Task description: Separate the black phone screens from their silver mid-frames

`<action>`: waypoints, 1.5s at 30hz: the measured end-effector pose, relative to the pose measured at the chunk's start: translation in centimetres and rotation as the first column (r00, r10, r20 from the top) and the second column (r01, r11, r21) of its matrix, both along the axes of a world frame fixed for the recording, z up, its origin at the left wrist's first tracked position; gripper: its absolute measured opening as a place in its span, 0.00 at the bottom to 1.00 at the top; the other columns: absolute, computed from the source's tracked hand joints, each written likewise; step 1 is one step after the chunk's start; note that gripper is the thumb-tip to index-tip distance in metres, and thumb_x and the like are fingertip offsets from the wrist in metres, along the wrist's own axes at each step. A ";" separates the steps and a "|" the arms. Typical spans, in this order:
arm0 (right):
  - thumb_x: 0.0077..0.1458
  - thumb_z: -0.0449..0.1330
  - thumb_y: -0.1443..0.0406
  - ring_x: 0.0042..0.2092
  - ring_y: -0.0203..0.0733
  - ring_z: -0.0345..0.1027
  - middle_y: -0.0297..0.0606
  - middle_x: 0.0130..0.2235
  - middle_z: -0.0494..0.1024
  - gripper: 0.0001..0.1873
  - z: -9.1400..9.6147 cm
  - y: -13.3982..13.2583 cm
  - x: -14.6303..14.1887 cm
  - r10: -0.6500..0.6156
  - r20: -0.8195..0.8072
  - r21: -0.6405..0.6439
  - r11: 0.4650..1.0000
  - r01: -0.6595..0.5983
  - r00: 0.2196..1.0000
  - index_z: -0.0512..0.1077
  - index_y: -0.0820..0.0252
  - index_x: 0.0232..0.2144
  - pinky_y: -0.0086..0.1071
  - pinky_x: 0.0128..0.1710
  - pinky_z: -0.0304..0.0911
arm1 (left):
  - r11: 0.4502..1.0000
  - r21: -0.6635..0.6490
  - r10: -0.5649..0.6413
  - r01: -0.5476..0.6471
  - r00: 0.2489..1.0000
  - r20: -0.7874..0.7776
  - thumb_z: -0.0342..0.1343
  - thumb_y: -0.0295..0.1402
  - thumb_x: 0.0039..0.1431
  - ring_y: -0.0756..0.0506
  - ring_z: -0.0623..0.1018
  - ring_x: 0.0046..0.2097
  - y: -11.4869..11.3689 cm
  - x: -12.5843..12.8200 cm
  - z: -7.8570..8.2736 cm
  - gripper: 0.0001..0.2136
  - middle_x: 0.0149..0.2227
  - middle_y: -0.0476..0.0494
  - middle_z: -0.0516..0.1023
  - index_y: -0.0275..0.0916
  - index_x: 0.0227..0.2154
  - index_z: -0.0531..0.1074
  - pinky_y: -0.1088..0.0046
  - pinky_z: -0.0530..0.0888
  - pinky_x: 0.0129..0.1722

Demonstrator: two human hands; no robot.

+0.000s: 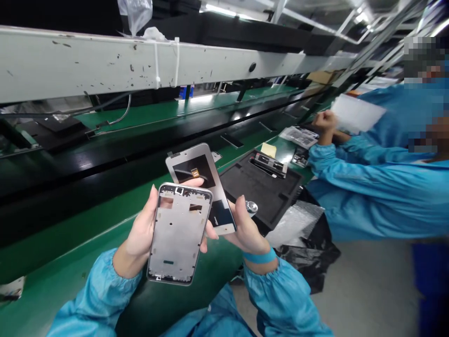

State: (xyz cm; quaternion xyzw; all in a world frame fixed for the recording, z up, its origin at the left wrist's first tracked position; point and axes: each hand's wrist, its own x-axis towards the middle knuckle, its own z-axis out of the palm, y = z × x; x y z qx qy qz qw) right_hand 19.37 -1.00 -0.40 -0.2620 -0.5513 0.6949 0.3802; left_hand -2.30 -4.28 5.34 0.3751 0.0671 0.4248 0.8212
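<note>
At the centre of the frame the left hand (140,236) clasps a bare metal phone mid-frame (177,234) by its edges, and the right hand (247,229) grips the lower end of a display panel (198,161), back side up, just behind it. The two parts overlap (touching or not, I cannot tell). The mid-frame's corner could scrape the panel or catch its small flex connector (195,173), and held by one end above the green bench (77,248), the panel could slip

A phone assembly factory: a long green conveyor line (105,234), parts trays (259,187), and workers in blue smocks (379,187).
</note>
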 end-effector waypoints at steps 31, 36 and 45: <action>0.67 0.66 0.48 0.58 0.63 0.79 0.50 0.62 0.79 0.31 2.7 -3.9 4.7 -0.486 0.104 0.866 0.474 0.161 0.868 0.74 0.45 0.68 0.54 0.54 0.79 | 0.824 -0.034 0.566 -0.565 0.824 0.035 0.41 0.60 0.76 0.41 0.86 0.41 1.6 1.5 0.5 0.33 0.49 0.40 0.86 0.48 0.73 0.61 0.61 0.85 0.41; 0.69 0.65 0.50 0.60 0.61 0.78 0.51 0.63 0.77 0.33 2.8 -3.8 4.6 -0.489 0.264 0.883 0.468 -0.004 0.831 0.69 0.43 0.72 0.55 0.57 0.78 | 0.731 -0.067 0.681 -0.679 0.732 0.009 0.36 0.59 0.78 0.41 0.87 0.41 3.3 0.9 0.5 0.32 0.46 0.43 0.86 0.51 0.76 0.56 0.61 0.86 0.42; 0.68 0.66 0.51 0.60 0.61 0.77 0.50 0.62 0.77 0.34 4.2 -4.8 4.2 -0.482 0.333 0.882 0.463 -0.087 0.810 0.68 0.43 0.73 0.53 0.56 0.81 | 0.727 -0.078 0.682 -0.682 0.731 -0.025 0.31 0.61 0.77 0.37 0.87 0.47 3.0 0.5 1.2 0.36 0.47 0.40 0.85 0.49 0.75 0.59 0.60 0.86 0.42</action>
